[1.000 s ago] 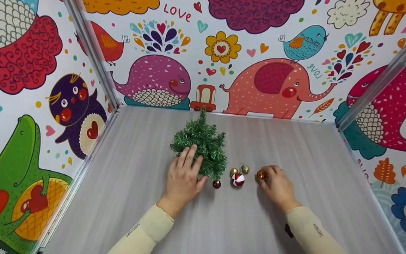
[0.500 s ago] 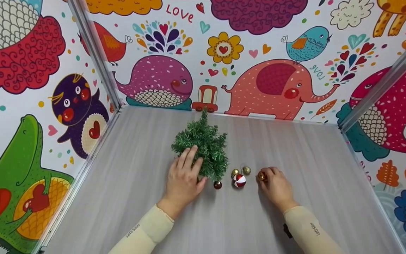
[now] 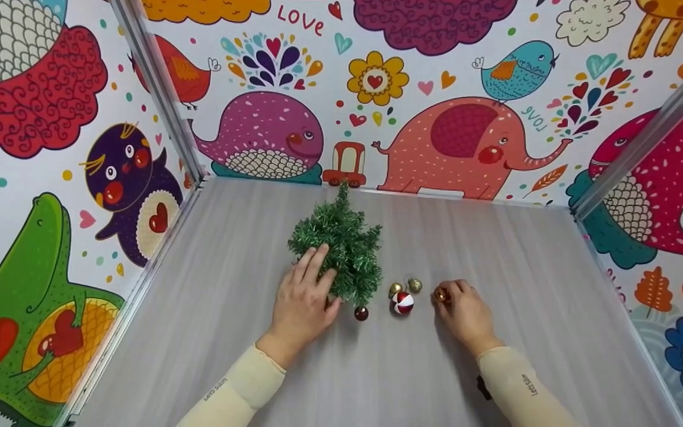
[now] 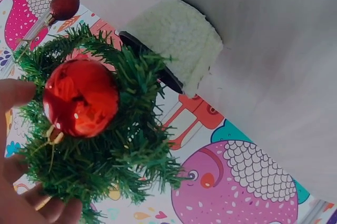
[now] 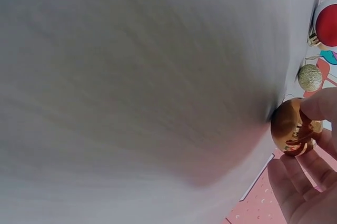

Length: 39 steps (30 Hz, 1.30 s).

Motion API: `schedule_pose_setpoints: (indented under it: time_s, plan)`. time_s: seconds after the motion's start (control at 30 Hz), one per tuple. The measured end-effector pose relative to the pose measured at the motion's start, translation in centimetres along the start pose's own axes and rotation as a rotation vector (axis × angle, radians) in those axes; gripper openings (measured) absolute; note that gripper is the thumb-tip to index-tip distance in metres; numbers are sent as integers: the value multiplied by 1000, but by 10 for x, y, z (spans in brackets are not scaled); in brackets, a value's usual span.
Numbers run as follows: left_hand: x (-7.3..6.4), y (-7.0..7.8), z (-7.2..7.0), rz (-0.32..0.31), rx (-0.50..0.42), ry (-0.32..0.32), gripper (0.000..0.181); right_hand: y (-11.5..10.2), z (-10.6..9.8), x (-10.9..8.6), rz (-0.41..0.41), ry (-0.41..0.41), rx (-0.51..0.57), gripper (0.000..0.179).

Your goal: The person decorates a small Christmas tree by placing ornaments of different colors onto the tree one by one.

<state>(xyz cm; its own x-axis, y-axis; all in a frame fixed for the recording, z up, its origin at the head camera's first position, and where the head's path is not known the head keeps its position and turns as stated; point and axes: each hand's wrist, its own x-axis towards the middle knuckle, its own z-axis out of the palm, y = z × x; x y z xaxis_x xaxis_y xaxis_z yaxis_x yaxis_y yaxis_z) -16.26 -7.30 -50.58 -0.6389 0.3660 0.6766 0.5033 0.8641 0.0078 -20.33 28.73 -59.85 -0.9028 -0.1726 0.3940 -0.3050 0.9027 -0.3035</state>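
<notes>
Head view: the green tree (image 3: 347,237) is located on the grey worktop (image 3: 199,284); its branches are touched from 7 o'clock by the left hand (image 3: 303,302), fingers extended and loosely spread, nothing gripped. Noted from the tree: a dark red bauble (image 3: 361,313) at 5 o'clock, a red-and-white ball (image 3: 402,303) at 4. Close to the ball, a small gold bauble (image 3: 395,289) is found at 11 and a glittery gold bauble (image 3: 415,285) at 1; at 3, a copper-gold bauble (image 3: 440,295) is pinched by the right hand (image 3: 467,311). Left wrist view: a shiny red bauble (image 4: 80,98) is seen against the branches, with the pale base (image 4: 179,39) at 2 o'clock from it. Right wrist view: the copper-gold bauble is held between thumb and curled fingers, contact made on both sides.
</notes>
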Motion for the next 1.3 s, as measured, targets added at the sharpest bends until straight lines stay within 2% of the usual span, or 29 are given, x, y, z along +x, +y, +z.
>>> schedule_pose_setpoints:
  time_s: [0.2, 0.53, 1.0, 1.3]
  plan:
    - [-1, -6, -4, 23, -34, -11, 40, 0, -2, -1, 23, -34, -8, 35]
    - [-2, -18, -8, 69, -59, -22, 37, 1, -1, -1, 26, -42, -8, 36]
    - [-2, -33, -11, 122, -94, -28, 34, 0, -2, -2, 22, -33, -4, 36]
    - [-3, -40, -14, 128, -135, -52, 32, 1, 0, -3, 15, -13, -30, 37]
